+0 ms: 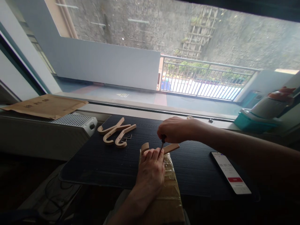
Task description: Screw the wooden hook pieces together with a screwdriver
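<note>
My right hand (174, 129) is closed around the dark handle of a screwdriver (162, 143), whose thin shaft points down. Its tip is hidden at my left fingers. Below it, my left hand (152, 164) presses a wooden hook (172, 148) down, fingers pressed together over its middle. The hook's curved end and straight end show on either side of the hand. Under the hook lies a tape-wrapped cardboard box (172, 178). Several more wooden hooks (122, 134) lie to the left on the dark table, beside a few small screws (128, 138).
A phone (231, 173) showing a running timer lies at the right of the dark table (98, 168). A brown envelope (47, 104) rests on a white heater (75, 122) at left. On the window sill at right stands a teal box (255, 120).
</note>
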Demonstrator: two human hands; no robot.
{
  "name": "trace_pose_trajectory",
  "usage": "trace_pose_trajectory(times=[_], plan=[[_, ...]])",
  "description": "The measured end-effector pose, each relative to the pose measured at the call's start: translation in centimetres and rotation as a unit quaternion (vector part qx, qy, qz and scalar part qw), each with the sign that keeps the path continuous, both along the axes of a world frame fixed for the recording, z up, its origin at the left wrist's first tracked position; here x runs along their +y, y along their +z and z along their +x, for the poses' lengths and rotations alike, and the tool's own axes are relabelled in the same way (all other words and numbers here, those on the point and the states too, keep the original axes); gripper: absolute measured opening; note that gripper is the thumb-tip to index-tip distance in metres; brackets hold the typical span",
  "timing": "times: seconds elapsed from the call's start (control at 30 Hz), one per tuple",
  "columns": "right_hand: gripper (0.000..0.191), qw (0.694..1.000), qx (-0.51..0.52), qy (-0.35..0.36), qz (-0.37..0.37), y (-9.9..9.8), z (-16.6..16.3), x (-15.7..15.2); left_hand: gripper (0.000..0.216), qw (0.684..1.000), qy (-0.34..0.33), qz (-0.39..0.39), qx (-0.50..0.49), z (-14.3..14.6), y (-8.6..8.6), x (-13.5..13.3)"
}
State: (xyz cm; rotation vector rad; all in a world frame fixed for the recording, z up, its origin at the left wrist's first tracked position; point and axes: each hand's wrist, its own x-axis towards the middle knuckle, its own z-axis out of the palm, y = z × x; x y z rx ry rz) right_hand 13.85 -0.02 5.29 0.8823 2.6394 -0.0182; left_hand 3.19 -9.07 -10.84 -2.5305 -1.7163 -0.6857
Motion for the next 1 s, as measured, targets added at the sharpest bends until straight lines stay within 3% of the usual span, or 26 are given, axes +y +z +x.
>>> trace_pose_trajectory(times=[0.13,0.3,0.53,0.7,0.77,0.87,1.0], plan=[[0.018,0.999,0.026,0.007,-0.027,-0.8,0.2,0.9,0.043,1.0,0.0,-0.002,0.002,0.0,0.0,0.1],[0.022,0.986,0.037,-0.112,-0.119,-1.4,1.1,2.3,0.043,1.0,-0.004,-0.002,0.001,0.0,0.0,0.1],[0.022,0.992,0.053,-0.095,-0.062,0.2,1.9,1.1,0.042,1.0,-0.002,0.005,-0.017,-0.3,-0.2,-0.2],[0.028,0.964,0.197,-0.152,-0.094,0.4,4.2,1.1,0.041,0.999,-0.001,0.024,-0.025,-0.2,-0.3,-0.2],[0.033,0.938,0.271,-0.187,-0.113,-1.0,5.8,1.0,0.041,0.999,-0.003,0.024,-0.026,-0.1,-0.1,-0.2],[0.033,0.892,0.341,-0.258,-0.148,-4.6,8.4,0.2,0.04,0.998,-0.022,0.032,-0.045,-0.5,0.4,-0.8],[0.042,0.798,0.445,-0.355,-0.195,-10.0,10.5,-2.1,0.03,0.987,-0.037,0.064,-0.145,-2.8,0.8,-3.1]])
